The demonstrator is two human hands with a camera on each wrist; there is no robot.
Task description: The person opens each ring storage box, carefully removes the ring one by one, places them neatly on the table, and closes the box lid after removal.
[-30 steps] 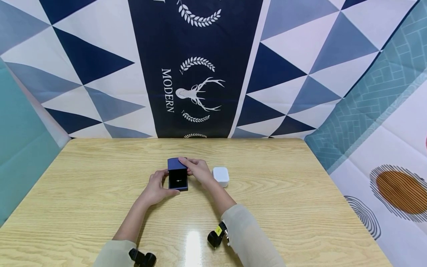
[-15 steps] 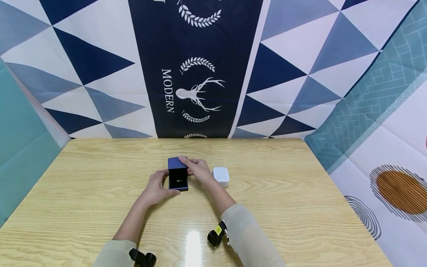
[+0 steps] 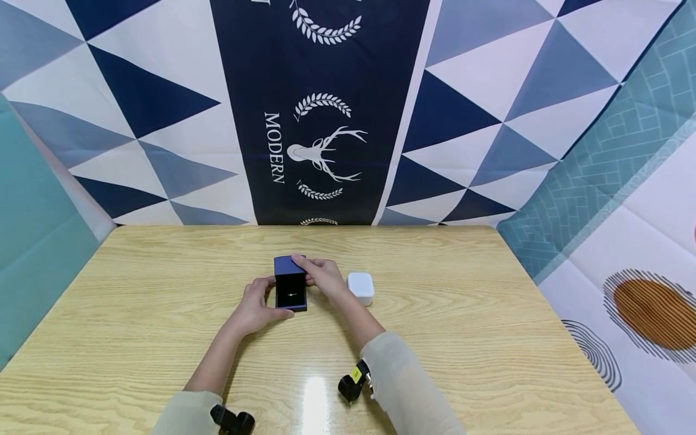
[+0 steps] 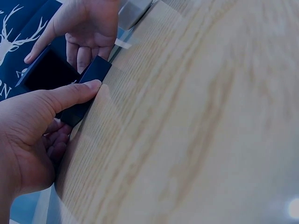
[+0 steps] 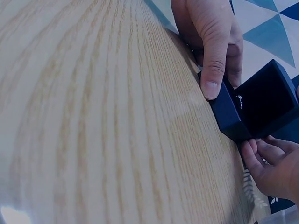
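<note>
Plainly between left hand (image 3: 255,309) and right hand (image 3: 324,280) fingers (image 5: 252,159), ring box (image 3: 290,284).

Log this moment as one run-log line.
left hand: grips box | right hand: holds box and lid | box: open, ring inside | white block: right of box

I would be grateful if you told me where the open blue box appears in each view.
Head: the blue box is below and left of centre.
Left wrist: the blue box is at the upper left.
Right wrist: the blue box is on the right, around mid-height.
Shared landmark: the left hand, which grips the blue box in all three.
</note>
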